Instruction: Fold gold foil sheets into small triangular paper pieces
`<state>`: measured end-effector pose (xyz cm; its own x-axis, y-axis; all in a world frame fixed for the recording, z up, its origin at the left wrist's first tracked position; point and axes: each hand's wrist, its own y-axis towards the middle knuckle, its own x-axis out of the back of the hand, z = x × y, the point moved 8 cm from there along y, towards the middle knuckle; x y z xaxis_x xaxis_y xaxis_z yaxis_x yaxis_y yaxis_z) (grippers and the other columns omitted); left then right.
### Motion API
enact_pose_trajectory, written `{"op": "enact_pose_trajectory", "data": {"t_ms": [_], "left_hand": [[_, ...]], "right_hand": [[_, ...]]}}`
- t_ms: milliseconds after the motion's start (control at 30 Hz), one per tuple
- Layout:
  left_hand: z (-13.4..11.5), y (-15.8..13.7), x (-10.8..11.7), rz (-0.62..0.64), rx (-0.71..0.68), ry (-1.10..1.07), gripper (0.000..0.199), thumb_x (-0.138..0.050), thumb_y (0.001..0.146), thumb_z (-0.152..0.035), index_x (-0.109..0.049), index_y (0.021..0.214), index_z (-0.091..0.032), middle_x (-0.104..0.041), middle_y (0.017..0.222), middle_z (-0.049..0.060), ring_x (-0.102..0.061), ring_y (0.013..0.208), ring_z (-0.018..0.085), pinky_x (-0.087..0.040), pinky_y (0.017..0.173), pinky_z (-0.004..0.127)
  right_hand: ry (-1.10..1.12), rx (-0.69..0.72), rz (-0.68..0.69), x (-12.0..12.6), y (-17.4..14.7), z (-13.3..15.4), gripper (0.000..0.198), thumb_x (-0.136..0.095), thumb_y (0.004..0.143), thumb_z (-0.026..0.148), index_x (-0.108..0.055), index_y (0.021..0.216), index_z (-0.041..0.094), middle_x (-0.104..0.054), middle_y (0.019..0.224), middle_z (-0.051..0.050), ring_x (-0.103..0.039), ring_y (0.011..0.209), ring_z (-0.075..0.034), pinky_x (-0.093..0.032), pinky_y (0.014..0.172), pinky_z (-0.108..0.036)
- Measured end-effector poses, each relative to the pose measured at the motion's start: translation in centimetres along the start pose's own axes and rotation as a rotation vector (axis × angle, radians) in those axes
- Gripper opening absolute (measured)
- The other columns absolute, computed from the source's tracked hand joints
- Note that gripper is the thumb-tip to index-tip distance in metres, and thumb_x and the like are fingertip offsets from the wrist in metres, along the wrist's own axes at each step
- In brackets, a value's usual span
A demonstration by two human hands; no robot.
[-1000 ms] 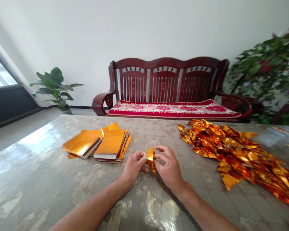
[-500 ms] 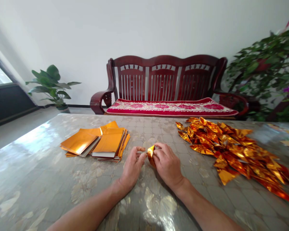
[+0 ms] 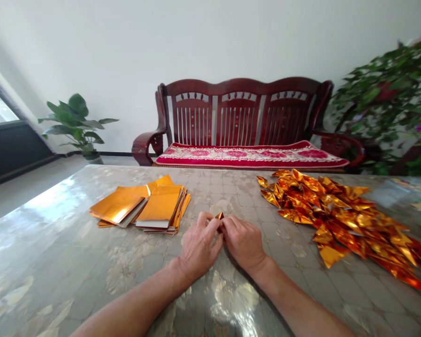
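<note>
A small folded piece of gold foil paper (image 3: 219, 216) shows only its tip between my hands; the rest is hidden by fingers. My left hand (image 3: 201, 241) is closed, thumb and fingertips pinching the foil from the left. Against it from the right, my right hand (image 3: 243, 241) grips the same piece with curled fingers. Left of my hands lie stacks of flat gold foil sheets (image 3: 159, 203), some with pale undersides showing. A heap of folded, pointed gold foil pieces (image 3: 331, 201) spreads over the right side.
Everything lies on a table with a glossy, flower-patterned cover (image 3: 133, 290). Clear plastic (image 3: 402, 189) sits at the far right edge. Behind stands a dark red wooden bench (image 3: 238, 117) with a red-and-white cushion (image 3: 252, 154). Potted plants (image 3: 75, 119) flank it.
My left hand has moved right and closed onto the foil, meeting my right hand. Most of the foil piece is now covered by fingers. The view has shifted slightly.
</note>
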<state>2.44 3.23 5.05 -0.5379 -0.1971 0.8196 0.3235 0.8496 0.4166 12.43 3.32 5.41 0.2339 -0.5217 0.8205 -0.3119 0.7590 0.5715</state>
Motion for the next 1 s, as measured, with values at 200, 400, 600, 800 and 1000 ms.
{"op": "enact_pose_trajectory", "data": {"t_ms": [200,400,600,800,1000], "left_hand": [[0.2,0.2,-0.7,0.097,-0.029,0.138,0.012,-0.049,0.090,-0.019,-0.057,0.098,-0.022,-0.062,0.090,0.003,-0.061,0.085,0.019,-0.043,0.078,0.029],[0.6,0.4,-1.2,0.109,-0.049,0.141,0.016,-0.044,0.095,-0.019,-0.060,0.093,-0.021,-0.066,0.085,0.004,-0.061,0.081,0.018,-0.041,0.074,0.027],[1.0,0.5,-1.5,0.135,-0.076,0.193,0.019,-0.041,0.098,-0.022,-0.059,0.093,-0.021,-0.066,0.086,0.003,-0.062,0.081,0.018,-0.042,0.074,0.027],[1.1,0.4,-1.6,0.160,-0.082,0.165,0.019,-0.042,0.096,-0.020,-0.061,0.100,-0.023,-0.065,0.088,0.004,-0.061,0.083,0.017,-0.043,0.077,0.027],[0.5,0.0,-2.1,0.174,-0.199,0.181,0.014,-0.048,0.093,-0.015,-0.057,0.100,-0.022,-0.063,0.093,0.003,-0.060,0.084,0.019,-0.046,0.076,0.029]], "right_hand": [[0.017,-0.019,0.068,-1.1,-0.1,-0.4,0.015,-0.052,0.094,0.021,-0.059,0.081,0.021,-0.065,0.075,-0.001,-0.060,0.066,-0.016,-0.031,0.060,-0.029],[0.109,-0.052,0.127,-1.8,-0.3,-0.7,0.016,-0.049,0.095,0.017,-0.061,0.086,0.021,-0.067,0.081,-0.003,-0.063,0.071,-0.015,-0.034,0.058,-0.027],[0.152,-0.069,0.202,-2.2,-0.3,-0.8,0.016,-0.050,0.094,0.014,-0.064,0.091,0.022,-0.068,0.086,-0.002,-0.065,0.076,-0.015,-0.038,0.060,-0.025],[0.134,-0.067,0.183,-2.1,-0.2,-1.0,0.017,-0.049,0.094,0.014,-0.062,0.087,0.022,-0.066,0.083,-0.002,-0.064,0.073,-0.015,-0.037,0.059,-0.025],[0.136,-0.031,0.065,-2.1,-0.4,-1.2,0.019,-0.044,0.095,0.015,-0.057,0.082,0.022,-0.063,0.076,-0.001,-0.062,0.068,-0.016,-0.036,0.060,-0.027]]}}
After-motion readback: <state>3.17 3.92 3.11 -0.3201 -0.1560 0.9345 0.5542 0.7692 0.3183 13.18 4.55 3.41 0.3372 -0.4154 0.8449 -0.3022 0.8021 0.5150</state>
